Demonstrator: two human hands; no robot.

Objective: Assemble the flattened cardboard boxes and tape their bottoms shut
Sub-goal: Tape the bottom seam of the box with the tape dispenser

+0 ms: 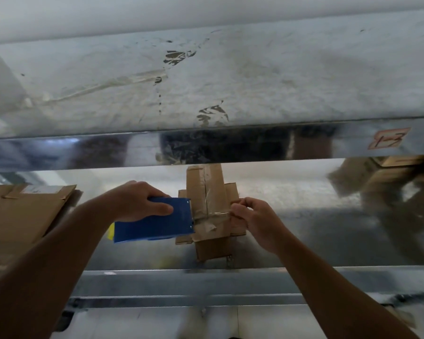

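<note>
Keep the tape strip (212,213) taut and flat across the flap seam, then press it down firmly. The left hand (135,201) grips the blue tape dispenser (154,220); the right hand (252,222) seems to pinch the tape's end. The small brown box (209,192), with 1 older tape line along it, sits bottom-up on the metal shelf (291,192) between both hands.

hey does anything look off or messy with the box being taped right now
Mostly the old tape on the small cardboard box: it is wrinkled and bunched below the fresh strip. Torn tape scraps also cling to the metal shelf above.
</note>
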